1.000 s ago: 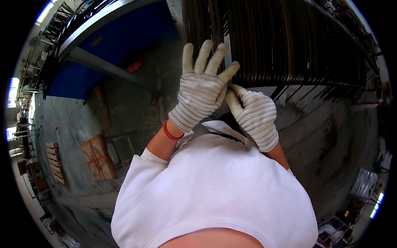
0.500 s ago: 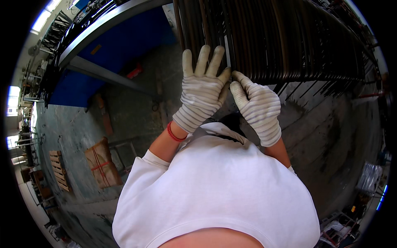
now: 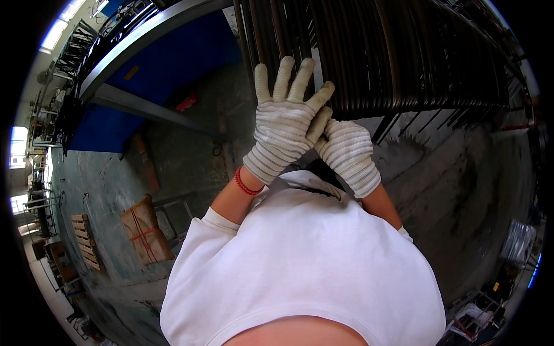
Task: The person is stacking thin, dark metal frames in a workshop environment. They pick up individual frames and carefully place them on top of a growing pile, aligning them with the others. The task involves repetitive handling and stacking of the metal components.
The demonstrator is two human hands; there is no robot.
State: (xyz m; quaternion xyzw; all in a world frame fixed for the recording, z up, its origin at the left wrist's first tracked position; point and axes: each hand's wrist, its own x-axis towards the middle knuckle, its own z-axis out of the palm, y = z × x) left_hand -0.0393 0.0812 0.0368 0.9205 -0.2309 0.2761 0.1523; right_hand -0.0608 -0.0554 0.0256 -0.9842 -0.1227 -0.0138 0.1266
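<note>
A dense row of dark, thin metal tubes [image 3: 369, 63] with curved near ends hangs in front of me. My left hand [image 3: 284, 124], in a striped white work glove, is held with its fingers spread, the tips over several tubes at the row's left end. Whether it presses on them I cannot tell. My right hand [image 3: 350, 154], gloved the same way, is just right of it and slightly nearer to me. Its fingertips are hidden behind the left thumb, so anything in them does not show. A red bead bracelet [image 3: 245, 183] circles my left wrist.
To the left is a grey metal frame [image 3: 144, 32] over a blue panel [image 3: 179, 69], with a slanted beam [image 3: 138, 106] below. A wooden pallet [image 3: 86, 242] and a brown tied package [image 3: 147, 230] lie on the floor. Tube ends [image 3: 386, 130] jut out below the row.
My right hand has moved left and toward me, its fingertips passing out of sight behind the left thumb. My left hand stays spread, nearly in place. The tubes appear slightly farther left.
</note>
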